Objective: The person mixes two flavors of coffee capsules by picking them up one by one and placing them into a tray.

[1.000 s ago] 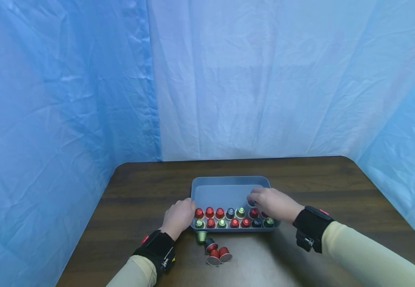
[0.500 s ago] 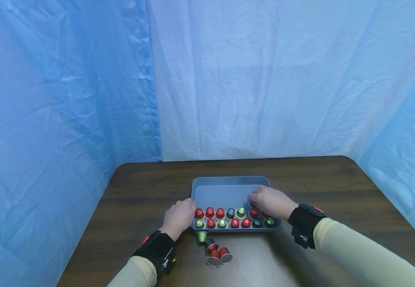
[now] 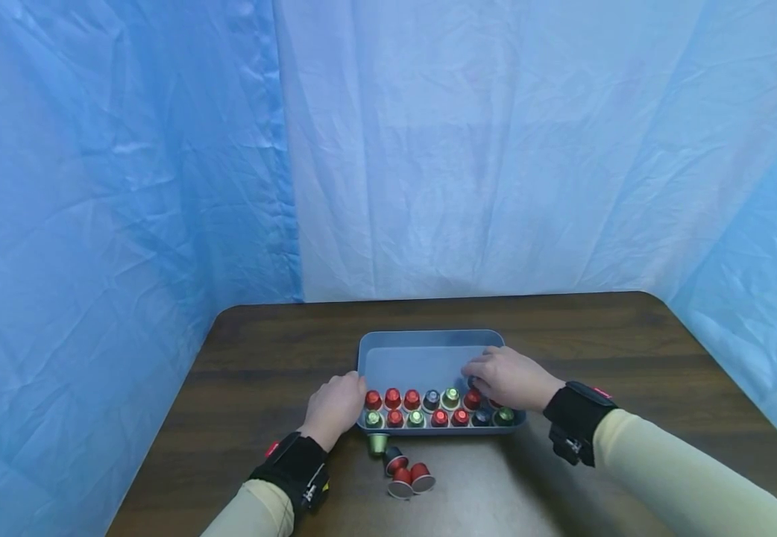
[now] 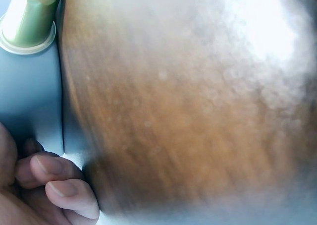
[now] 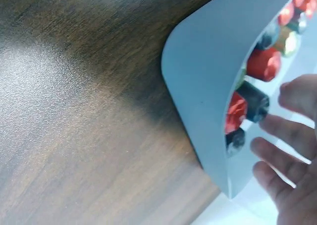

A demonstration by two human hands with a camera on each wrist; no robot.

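A shallow blue tray sits mid-table with two rows of red, green and dark capsules along its near side. My left hand holds the tray's left near corner. Its curled fingers press the outer wall, next to a green capsule. My right hand hovers over the tray's right end. Its loose, spread fingers lie beside a dark capsule that stands behind the rows; nothing is pinched.
Several loose capsules lie on the dark wooden table in front of the tray: a green one, a dark one and two red ones. Blue plastic sheeting walls in the table on three sides.
My right hand has crept slightly farther into the tray's right end. The left hand and all capsules have stayed put.
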